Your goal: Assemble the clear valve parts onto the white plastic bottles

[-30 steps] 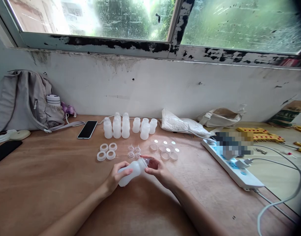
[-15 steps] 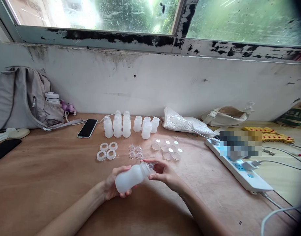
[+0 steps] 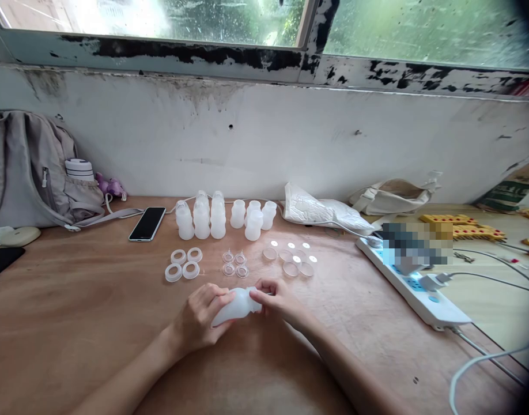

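Note:
A frosted white baby bottle (image 3: pixel 232 309) lies tilted across my hands, its neck toward the right. My left hand (image 3: pixel 199 317) wraps over the bottle's body from above. My right hand (image 3: pixel 278 298) closes round the neck end with thumb and fingers; the clear teat seen there earlier is mostly hidden behind them. Just beyond the hands lie several white collar rings (image 3: pixel 173 280), several clear teats (image 3: pixel 242 272) and several clear round caps (image 3: pixel 291 275) with small white discs (image 3: pixel 291 246). Farther back stand bottles with clear tops (image 3: pixel 201 222) and open-topped bottles (image 3: pixel 253 226).
A phone (image 3: pixel 147 223) lies at the left, near a grey backpack (image 3: pixel 31 167). On the right is a power strip (image 3: pixel 420 294) with plugs and cables. A white plastic package (image 3: pixel 316 210) and a cream bag (image 3: pixel 389 199) rest against the back wall.
My left hand has turned from beneath the bottle to over its body. The right fingers have shifted onto the neck. The view has tilted slightly downward and to the right.

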Motion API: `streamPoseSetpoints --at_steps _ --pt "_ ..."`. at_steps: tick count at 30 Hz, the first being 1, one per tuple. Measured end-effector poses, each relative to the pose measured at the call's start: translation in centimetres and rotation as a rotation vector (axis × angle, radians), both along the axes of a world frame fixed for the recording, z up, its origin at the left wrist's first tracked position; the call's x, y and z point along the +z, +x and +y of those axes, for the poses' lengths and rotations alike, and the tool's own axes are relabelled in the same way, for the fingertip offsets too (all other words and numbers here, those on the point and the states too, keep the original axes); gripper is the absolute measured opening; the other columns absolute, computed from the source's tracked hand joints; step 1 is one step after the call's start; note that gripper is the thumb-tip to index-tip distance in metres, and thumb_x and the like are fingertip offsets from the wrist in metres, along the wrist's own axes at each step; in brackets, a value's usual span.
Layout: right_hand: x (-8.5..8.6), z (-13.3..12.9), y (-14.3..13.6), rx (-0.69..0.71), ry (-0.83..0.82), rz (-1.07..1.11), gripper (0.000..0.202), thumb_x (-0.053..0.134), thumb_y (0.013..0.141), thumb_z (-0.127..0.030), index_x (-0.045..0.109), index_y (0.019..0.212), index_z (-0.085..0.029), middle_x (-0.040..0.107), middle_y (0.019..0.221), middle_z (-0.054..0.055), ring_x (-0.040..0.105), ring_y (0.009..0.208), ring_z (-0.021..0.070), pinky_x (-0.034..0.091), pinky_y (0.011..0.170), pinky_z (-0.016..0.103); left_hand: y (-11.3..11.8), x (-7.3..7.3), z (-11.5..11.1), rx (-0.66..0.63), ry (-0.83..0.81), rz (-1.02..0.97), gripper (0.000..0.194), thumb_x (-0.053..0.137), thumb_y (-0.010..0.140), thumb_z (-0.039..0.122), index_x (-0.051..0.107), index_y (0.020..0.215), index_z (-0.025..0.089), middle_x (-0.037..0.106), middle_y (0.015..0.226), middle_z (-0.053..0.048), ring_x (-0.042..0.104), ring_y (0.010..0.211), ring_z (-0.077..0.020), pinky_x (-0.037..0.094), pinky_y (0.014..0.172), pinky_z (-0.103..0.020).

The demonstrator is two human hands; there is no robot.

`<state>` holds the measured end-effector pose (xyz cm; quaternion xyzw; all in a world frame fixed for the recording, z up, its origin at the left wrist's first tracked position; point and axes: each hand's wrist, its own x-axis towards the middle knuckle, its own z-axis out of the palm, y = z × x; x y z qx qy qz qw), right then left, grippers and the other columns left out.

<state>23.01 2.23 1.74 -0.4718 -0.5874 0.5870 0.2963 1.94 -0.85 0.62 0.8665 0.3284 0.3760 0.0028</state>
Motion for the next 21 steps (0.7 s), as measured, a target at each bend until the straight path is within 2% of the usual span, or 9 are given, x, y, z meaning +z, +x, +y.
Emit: streamPoseSetpoints --at_steps 2,4,7,9,10,12,14,17,21 --pt "-0.5 -0.1 -0.3 0.015 -0.020 -0.050 0.048 0.052 0.074 -0.054 0.051 0.044 -0.016 0.045 0.032 -0.003 0.039 0.030 0.0065 0.030 0.036 0.020 -0.2 -0.4 0.4 -0.014 0.171 0.062 0.036 0.059 0.071 0.012 0.052 0.106 0.018 0.059 0.089 -0.007 0.055 0.081 -0.0202 0.047 0.072 -0.035" --pt "-0.7 -0.3 -0.5 0.017 -0.046 -0.100 0.062 0.038 0.080 -0.058 0.044 0.034 -0.017 0.036 0.025 -0.003 0.034 0.026 0.0060 0.030 0.036 0.021 -0.3 -0.4 0.7 -0.028 0.235 0.089 0.036 0.058 0.071 0.009 0.052 0.105 0.019 0.059 0.089 -0.007 0.055 0.082 -0.0203 0.047 0.074 -0.036" --pt "-0.5 -0.3 -0.4 -0.019 -0.125 -0.076 0.064 0.027 0.082 -0.061 0.055 0.047 -0.015 0.046 0.035 0.000 0.040 0.029 0.0076 0.031 0.032 0.021 -0.4 -0.3 0.8 -0.002 0.186 0.060 0.035 0.059 0.072 0.014 0.052 0.105 0.019 0.059 0.091 -0.008 0.055 0.082 -0.0201 0.047 0.072 -0.035" --pt "-0.2 -0.2 -0.2 -0.022 -0.084 0.016 0.046 0.042 0.078 -0.057 0.063 0.079 -0.017 0.058 0.060 0.002 0.051 0.042 0.0099 0.037 0.034 0.020 -0.6 -0.3 0.8 0.045 0.106 0.030 0.034 0.060 0.072 0.019 0.052 0.105 0.018 0.058 0.092 -0.008 0.055 0.081 -0.0199 0.047 0.071 -0.035" --pt "-0.1 0.0 0.0 -0.003 -0.035 0.064 0.040 0.053 0.074 -0.052 0.060 0.095 -0.019 0.060 0.074 0.003 0.056 0.053 0.0112 0.042 0.040 0.020 -0.6 -0.3 0.9 0.065 0.070 0.020 0.034 0.061 0.072 0.020 0.052 0.105 0.018 0.058 0.092 -0.009 0.056 0.081 -0.0200 0.047 0.071 -0.035" --pt "-0.1 0.1 0.3 0.063 0.061 0.121 0.049 0.068 0.065 -0.039 0.053 0.109 -0.023 0.058 0.094 0.004 0.058 0.071 0.0132 0.048 0.053 0.023 -0.7 -0.5 0.9 0.080 0.030 0.009 0.033 0.061 0.072 0.022 0.053 0.104 0.017 0.058 0.093 -0.009 0.056 0.080 -0.0199 0.047 0.071 -0.034" --pt "-0.1 0.1 0.4 0.100 0.089 0.111 0.046 0.071 0.062 -0.032 0.055 0.104 -0.021 0.057 0.095 0.004 0.057 0.073 0.0137 0.048 0.057 0.024 -0.8 -0.6 0.9 0.065 0.033 0.019 0.033 0.060 0.073 0.022 0.053 0.105 0.017 0.058 0.093 -0.009 0.056 0.080 -0.0200 0.047 0.071 -0.034" --pt "-0.1 -0.1 0.4 0.091 0.056 0.053 0.038 0.071 0.062 -0.031 0.058 0.095 -0.017 0.058 0.079 0.002 0.055 0.061 0.0127 0.046 0.049 0.023 -0.8 -0.5 0.8 0.015 0.057 0.047 0.033 0.058 0.074 0.021 0.053 0.107 0.018 0.059 0.092 -0.009 0.057 0.082 -0.0204 0.047 0.073 -0.034" --pt "0.5 -0.7 0.4 0.124 0.192 -0.011 0.031 0.062 0.071 -0.035 0.058 0.097 -0.018 0.059 0.083 0.003 0.056 0.066 0.0142 0.047 0.054 0.025 -0.6 0.0 0.3 0.010 -0.124 -0.035 0.044 0.059 0.074 0.024 0.045 0.115 0.018 0.056 0.098 -0.009 0.055 0.089 -0.0207 0.047 0.077 -0.035"
